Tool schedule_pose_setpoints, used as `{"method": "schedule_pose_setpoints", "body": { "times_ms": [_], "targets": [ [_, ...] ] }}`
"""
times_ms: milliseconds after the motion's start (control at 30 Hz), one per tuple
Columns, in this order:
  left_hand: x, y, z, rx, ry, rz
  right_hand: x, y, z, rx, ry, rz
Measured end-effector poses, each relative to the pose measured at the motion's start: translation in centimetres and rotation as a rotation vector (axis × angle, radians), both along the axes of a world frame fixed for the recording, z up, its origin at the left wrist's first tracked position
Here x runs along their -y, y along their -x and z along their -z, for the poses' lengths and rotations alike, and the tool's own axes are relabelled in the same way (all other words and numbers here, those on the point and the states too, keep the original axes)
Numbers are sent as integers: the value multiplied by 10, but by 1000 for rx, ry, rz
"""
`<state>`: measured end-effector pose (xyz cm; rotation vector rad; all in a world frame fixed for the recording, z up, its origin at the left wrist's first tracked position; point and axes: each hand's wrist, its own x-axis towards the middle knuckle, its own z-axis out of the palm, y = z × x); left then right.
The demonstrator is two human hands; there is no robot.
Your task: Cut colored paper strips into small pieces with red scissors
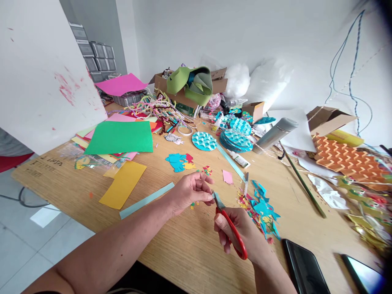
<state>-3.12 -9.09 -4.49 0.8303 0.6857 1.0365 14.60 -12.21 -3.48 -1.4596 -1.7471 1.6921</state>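
Note:
My right hand is closed round the red handles of a pair of scissors. The blades point up and away, with their tips at the fingertips of my left hand. That hand is pinched on a tiny paper piece, pale blue as far as it shows; my fingers cover most of it. A light blue paper strip lies beside my left wrist. Beyond my hands are blue fish cutouts, a red cutout and a yellow one. Blue paper scraps are heaped to the right.
A green sheet and a yellow sheet lie left. Textured blue discs, a glue bottle and a pen sit farther back. Orange egg-tray card and a black phone are on the right.

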Motion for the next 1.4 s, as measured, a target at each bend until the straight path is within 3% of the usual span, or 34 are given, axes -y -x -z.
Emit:
{"method": "schedule_pose_setpoints", "body": {
  "times_ms": [1400],
  "targets": [
    [1, -1, -1, 9, 15, -10, 0, 1, 7, 8, -33, 23]
  ]
}}
